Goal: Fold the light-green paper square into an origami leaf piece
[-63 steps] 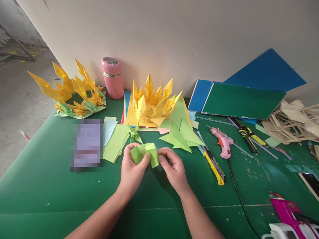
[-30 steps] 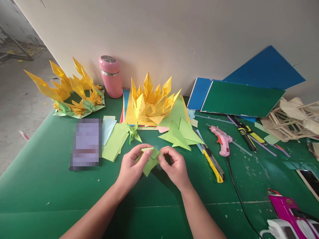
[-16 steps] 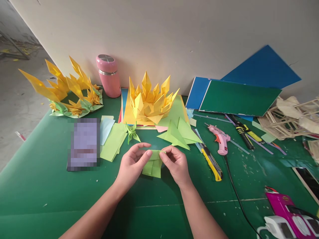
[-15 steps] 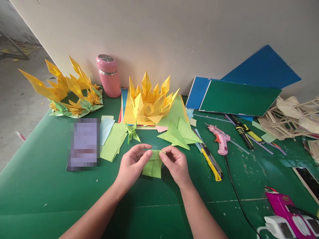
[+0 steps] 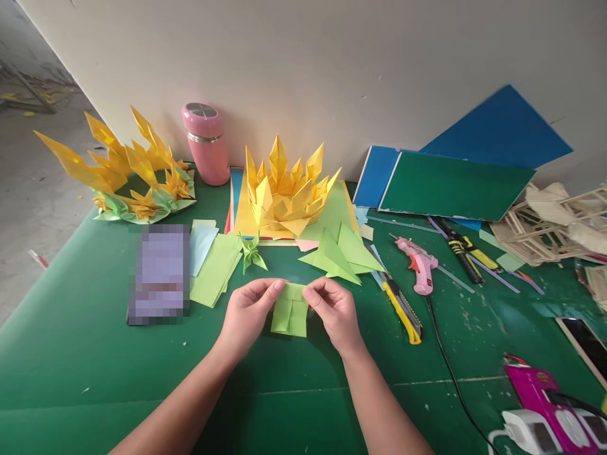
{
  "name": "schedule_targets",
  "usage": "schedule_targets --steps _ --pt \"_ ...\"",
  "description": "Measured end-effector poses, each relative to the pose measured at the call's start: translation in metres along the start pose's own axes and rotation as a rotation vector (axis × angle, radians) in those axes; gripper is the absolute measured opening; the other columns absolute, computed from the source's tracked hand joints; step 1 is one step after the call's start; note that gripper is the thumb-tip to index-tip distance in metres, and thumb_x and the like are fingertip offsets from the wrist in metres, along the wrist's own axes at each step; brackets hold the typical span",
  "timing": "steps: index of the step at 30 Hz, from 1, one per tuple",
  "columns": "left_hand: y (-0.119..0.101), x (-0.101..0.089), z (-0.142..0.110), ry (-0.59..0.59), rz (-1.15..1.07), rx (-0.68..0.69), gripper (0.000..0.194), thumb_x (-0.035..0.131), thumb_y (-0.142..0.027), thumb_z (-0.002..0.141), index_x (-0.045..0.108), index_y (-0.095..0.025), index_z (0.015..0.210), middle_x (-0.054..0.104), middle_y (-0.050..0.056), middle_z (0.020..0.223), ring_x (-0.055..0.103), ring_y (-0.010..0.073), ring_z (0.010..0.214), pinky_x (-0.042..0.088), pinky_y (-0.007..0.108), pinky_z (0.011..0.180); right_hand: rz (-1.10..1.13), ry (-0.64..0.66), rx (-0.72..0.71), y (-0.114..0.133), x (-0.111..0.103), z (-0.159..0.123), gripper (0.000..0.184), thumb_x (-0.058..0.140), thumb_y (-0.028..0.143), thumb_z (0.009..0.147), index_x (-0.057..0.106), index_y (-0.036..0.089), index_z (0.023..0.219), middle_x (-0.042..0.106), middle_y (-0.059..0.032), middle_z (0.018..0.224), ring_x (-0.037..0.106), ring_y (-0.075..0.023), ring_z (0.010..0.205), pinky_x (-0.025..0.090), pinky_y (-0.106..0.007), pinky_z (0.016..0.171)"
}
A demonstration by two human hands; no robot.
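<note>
The left hand and right hand pinch the folded green paper at its upper corners, fingers closed on it, presumably to hold the top fold flat.

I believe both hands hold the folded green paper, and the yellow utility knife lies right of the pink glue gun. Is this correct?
Not quite: the head view shows the yellow utility knife left of the pink glue gun. The left hand and right hand do hold the folded green paper.
</note>
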State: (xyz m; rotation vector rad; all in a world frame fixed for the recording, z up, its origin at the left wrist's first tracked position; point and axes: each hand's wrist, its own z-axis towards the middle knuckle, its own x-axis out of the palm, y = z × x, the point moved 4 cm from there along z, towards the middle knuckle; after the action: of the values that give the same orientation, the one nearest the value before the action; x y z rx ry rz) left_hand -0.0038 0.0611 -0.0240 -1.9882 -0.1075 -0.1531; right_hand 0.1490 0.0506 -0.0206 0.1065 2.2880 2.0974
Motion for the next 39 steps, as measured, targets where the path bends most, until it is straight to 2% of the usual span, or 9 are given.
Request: schedule_targets --steps 5,9,15,17,21,27,31,35,39 --pt "-0.002 0.000 0.000 0.002 0.033 0.018 0.041 0.074 -0.054 0.060 0.071 -0.014 0.068 0.066 0.002 0.059 0.057 0.0149 0.057 0.049 0.028 0.060 0.045 -0.008 0.016 -0.003 -0.001 0.000 0.028 0.068 0.041 0.074 0.058 0.019 0.061 0.049 0.0037 0.054 0.042 -0.0098 0.051 0.036 -0.023 0.049" --pt "-0.003 0.002 -0.001 0.051 0.032 0.023 0.038 0.075 -0.052 0.060 0.071 -0.015 0.069 0.067 0.003 0.064 0.058 0.0136 0.057 0.051 0.027 0.061 0.113 -0.044 0.036 -0.006 -0.003 0.000 0.021 0.070 0.040 0.074 0.064 0.020 0.077 0.052 0.0029 0.063 0.047 -0.0103 0.056 0.040 -0.023 0.054" --pt "-0.004 0.009 -0.003 0.162 0.041 0.014 0.038 0.077 -0.045 0.061 0.070 -0.017 0.086 0.065 0.000 0.062 0.058 0.0125 0.057 0.051 0.025 0.057 0.154 -0.023 0.074 -0.006 -0.003 0.001 0.026 0.072 0.038 0.072 0.065 0.023 0.092 0.049 0.0043 0.069 0.046 -0.0088 0.056 0.040 -0.021 0.053" --pt "-0.005 0.011 -0.004 0.195 -0.004 0.050 0.038 0.077 -0.040 0.063 0.068 -0.018 0.092 0.067 0.000 0.068 0.061 0.0135 0.063 0.052 0.025 0.061 0.148 -0.038 0.061 -0.005 -0.004 0.001 0.025 0.070 0.040 0.072 0.065 0.022 0.090 0.049 0.0046 0.067 0.045 -0.0088 0.055 0.039 -0.021 0.053" --pt "-0.006 0.016 -0.007 0.280 -0.181 0.032 0.057 0.081 -0.030 0.060 0.057 -0.022 0.111 0.069 0.003 0.088 0.066 0.0173 0.076 0.054 0.028 0.067 0.164 -0.100 0.045 -0.006 -0.005 0.002 0.025 0.067 0.043 0.075 0.063 0.022 0.088 0.050 0.0035 0.066 0.049 -0.0113 0.059 0.042 -0.023 0.056" --pt "-0.003 0.007 -0.005 0.090 -0.198 0.008 0.040 0.081 -0.036 0.061 0.060 -0.018 0.090 0.065 0.000 0.078 0.061 0.0125 0.065 0.050 0.022 0.057 0.095 -0.007 0.019 -0.004 -0.001 0.000 0.018 0.066 0.038 0.077 0.059 0.021 0.079 0.053 0.0034 0.065 0.045 -0.0105 0.056 0.039 -0.022 0.053" --pt "-0.004 0.003 -0.005 0.092 -0.186 0.029 0.035 0.077 -0.040 0.065 0.064 -0.018 0.089 0.065 0.004 0.091 0.062 0.0170 0.081 0.050 0.024 0.065 0.102 -0.024 0.033 -0.004 -0.002 0.002 0.020 0.069 0.038 0.074 0.058 0.021 0.075 0.055 0.0030 0.066 0.047 -0.0107 0.057 0.040 -0.022 0.054" --pt "-0.003 0.008 -0.009 0.214 -0.242 0.096 0.047 0.076 -0.037 0.069 0.058 -0.024 0.110 0.060 0.007 0.111 0.057 0.0238 0.108 0.051 0.029 0.080 0.199 -0.138 0.041 -0.007 -0.005 0.004 0.020 0.072 0.037 0.072 0.059 0.022 0.077 0.059 0.0023 0.069 0.052 -0.0114 0.063 0.044 -0.023 0.060" --pt "0.000 0.018 -0.014 0.268 -0.228 0.173 0.071 0.080 -0.031 0.063 0.044 -0.030 0.123 0.048 0.006 0.126 0.055 0.0244 0.110 0.053 0.036 0.085 0.199 -0.171 0.039 -0.007 -0.005 0.003 0.021 0.072 0.036 0.071 0.059 0.022 0.078 0.060 0.0022 0.070 0.056 -0.0117 0.067 0.047 -0.024 0.064"
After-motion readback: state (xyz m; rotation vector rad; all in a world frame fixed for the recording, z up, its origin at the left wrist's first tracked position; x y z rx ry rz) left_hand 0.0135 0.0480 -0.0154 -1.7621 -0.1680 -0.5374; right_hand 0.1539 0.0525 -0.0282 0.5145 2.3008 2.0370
